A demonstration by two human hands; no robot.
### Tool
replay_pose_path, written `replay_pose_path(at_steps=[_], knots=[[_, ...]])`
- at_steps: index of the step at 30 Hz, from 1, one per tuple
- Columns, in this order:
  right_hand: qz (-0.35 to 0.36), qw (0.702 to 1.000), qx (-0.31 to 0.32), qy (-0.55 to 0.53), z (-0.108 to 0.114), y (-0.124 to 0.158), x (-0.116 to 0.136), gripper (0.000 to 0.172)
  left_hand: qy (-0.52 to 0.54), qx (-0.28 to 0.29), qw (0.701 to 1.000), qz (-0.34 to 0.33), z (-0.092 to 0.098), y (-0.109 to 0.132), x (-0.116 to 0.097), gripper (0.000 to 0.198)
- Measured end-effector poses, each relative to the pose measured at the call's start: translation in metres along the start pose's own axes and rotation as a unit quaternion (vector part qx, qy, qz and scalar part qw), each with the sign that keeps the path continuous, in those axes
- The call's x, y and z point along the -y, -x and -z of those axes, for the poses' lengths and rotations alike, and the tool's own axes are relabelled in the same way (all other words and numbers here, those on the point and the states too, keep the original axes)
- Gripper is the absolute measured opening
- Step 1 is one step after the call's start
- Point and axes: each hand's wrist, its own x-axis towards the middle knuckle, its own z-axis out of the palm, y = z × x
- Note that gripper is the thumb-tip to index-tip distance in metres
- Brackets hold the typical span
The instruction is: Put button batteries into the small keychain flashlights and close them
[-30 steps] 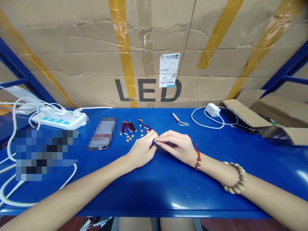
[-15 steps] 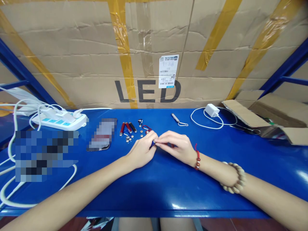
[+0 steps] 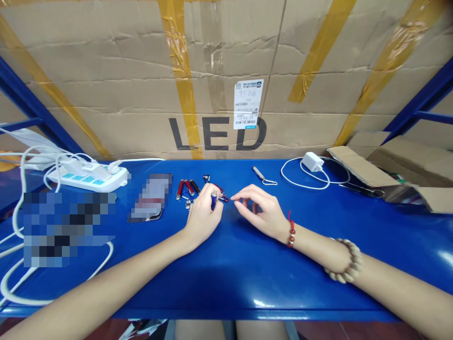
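Observation:
My left hand [image 3: 204,215] is closed around a small blue metal tube [image 3: 213,200], like the body of a mini flashlight; its lower part is hidden by the fingers. My right hand [image 3: 260,210] is just to the right, thumb and forefinger slightly apart, and I see nothing between them. Between the two hands a red carabiner clip [image 3: 224,196] lies on the table. Behind my left hand are red tubes [image 3: 180,189] and a black tube [image 3: 195,187]. Small silver button pieces [image 3: 188,204] lie beside it, partly covered by the hand.
A silver mini flashlight with a clip [image 3: 258,173] lies farther back on the blue table [image 3: 283,283]. To the left are a phone [image 3: 150,198], a power strip [image 3: 102,179] and white cables. A white charger [image 3: 312,162] and an opened cardboard box [image 3: 406,160] stand at right.
My hands have parted: the left moved left and slightly back with the blue tube. The right has let go of the tube's end and its fingers have opened a little.

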Motion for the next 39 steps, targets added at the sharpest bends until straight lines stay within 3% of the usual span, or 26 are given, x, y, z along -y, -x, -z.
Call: replay_pose_path(at_steps=[5, 10, 20, 31, 39], knots=[[0.005, 1.0, 0.012, 0.003, -0.001, 0.001, -0.001, 0.012, -0.028, -0.074, 0.995, 0.059, -0.002, -0.001, 0.007, 0.02], [0.007, 1.0, 0.015, 0.009, -0.001, 0.001, -0.001, 0.013, -0.077, -0.098, 0.99, 0.059, -0.004, -0.001, 0.01, 0.026], [0.008, 1.0, 0.025, 0.009, 0.0, 0.002, -0.002, 0.012, -0.157, -0.029, 0.984, 0.074, -0.005, 0.001, 0.009, 0.026], [0.008, 0.999, 0.033, 0.01, -0.002, 0.001, -0.003, 0.013, -0.103, 0.0, 0.995, -0.003, -0.006, 0.0, 0.011, 0.02], [0.005, 0.999, 0.045, 0.023, -0.002, 0.001, -0.004, 0.014, -0.095, 0.036, 0.995, -0.013, -0.006, 0.0, 0.013, 0.018]])
